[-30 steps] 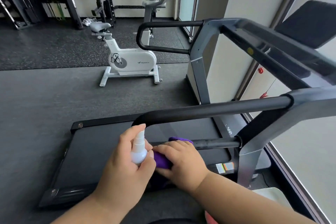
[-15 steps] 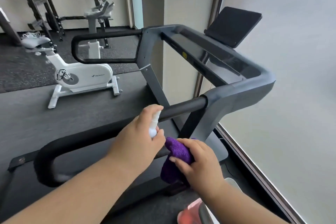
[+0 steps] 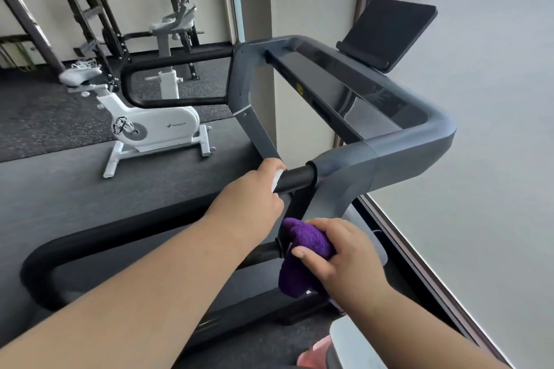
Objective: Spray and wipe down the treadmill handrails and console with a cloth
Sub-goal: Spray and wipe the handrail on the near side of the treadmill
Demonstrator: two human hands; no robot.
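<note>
My left hand grips a small white spray bottle, mostly hidden in the fist, held right against the near black handrail close to where it joins the grey frame. My right hand holds a bunched purple cloth on the lower black bar of that handrail loop. The grey console runs across behind, with a dark tilted screen at its far end. The far handrail loops out at the left.
A white exercise bike stands on the dark floor beyond the treadmill belt. Black weight racks line the back wall. A pale window blind fills the right side. Something pink and white sits at the bottom edge.
The view has swung right toward the console. My left hand with the bottle rose along the upper handrail to its frame end. My right hand slid the cloth along the lower bar.
</note>
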